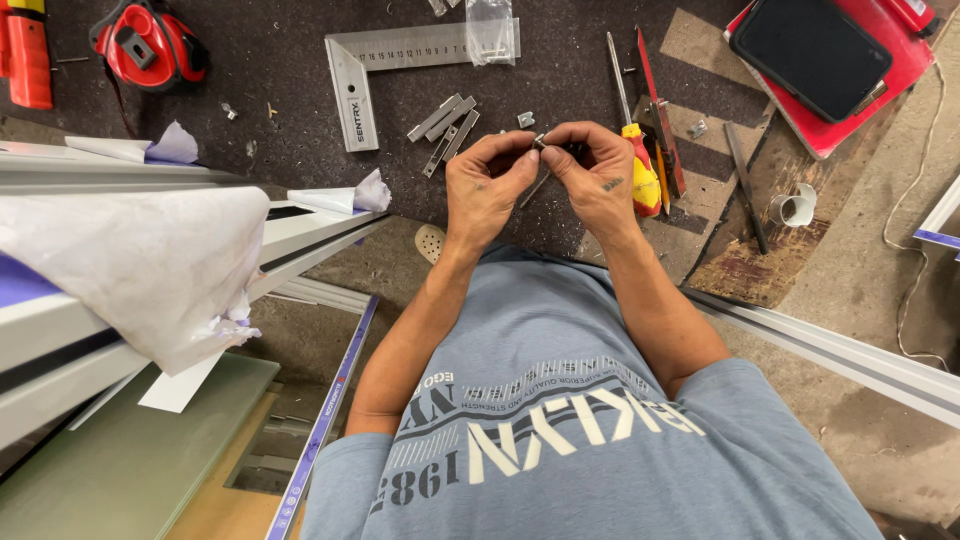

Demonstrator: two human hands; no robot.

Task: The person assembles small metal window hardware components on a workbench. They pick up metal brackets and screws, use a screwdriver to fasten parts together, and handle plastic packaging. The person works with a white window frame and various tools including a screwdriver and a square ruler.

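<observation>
Pinching a small metal fitting [540, 143] between left hand [487, 183] and right hand [597, 180], assembly is judged underway; fine fingertip alignment is required next.

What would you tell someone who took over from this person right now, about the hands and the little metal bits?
Left hand and right hand: both pinch one small metal piece between fingertips, above the dark bench mat.
Nearby: loose metal strips left of the hands, steel square beyond them, yellow-handled screwdriver beside the right hand.
Done: piece picked up.
Left: can't tell from here; strips lie untouched.
</observation>
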